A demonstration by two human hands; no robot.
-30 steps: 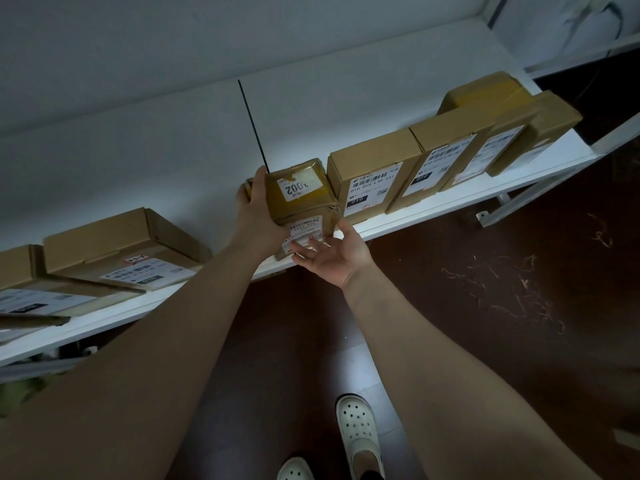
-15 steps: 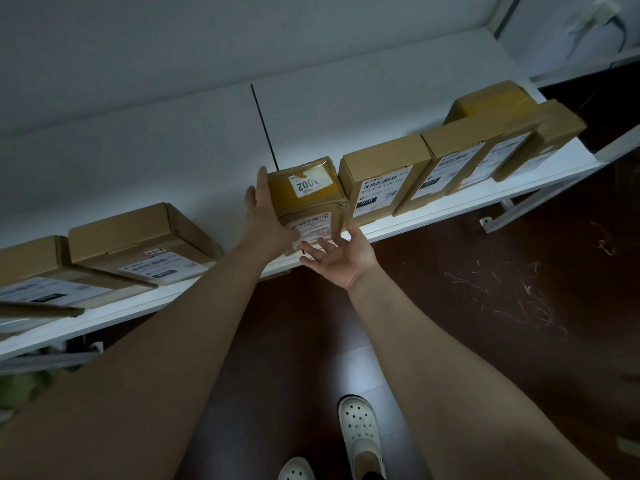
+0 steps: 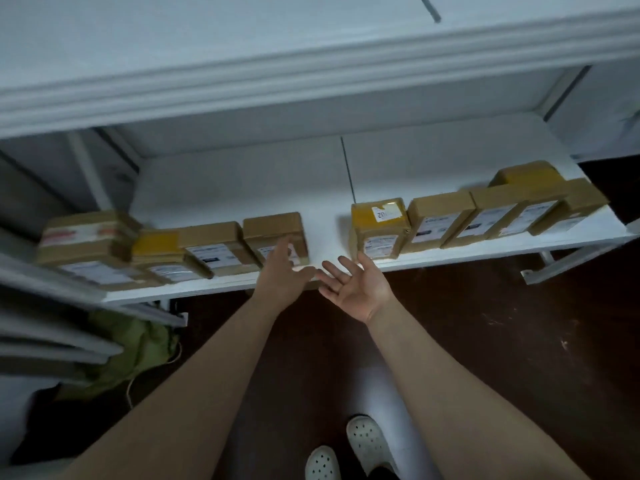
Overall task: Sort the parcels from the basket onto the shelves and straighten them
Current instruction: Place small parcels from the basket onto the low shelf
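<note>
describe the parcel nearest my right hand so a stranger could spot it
On the white shelf, find the bare gap in the row of parcels. The parcel at the gap's right edge is it: yellow-taped top with a white sticker, unlike the plain brown box beside it.

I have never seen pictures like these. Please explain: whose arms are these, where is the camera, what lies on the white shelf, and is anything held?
No machine: a person works with two bare hands. The camera sits on their head and looks down, so you see their arms and white shoes. On the white shelf board brown cardboard parcels stand in a row, one a yellow-taped parcel with a white label. The left hand stretches toward a brown parcel; the right hand is open, palm up. Neither holds anything.
</note>
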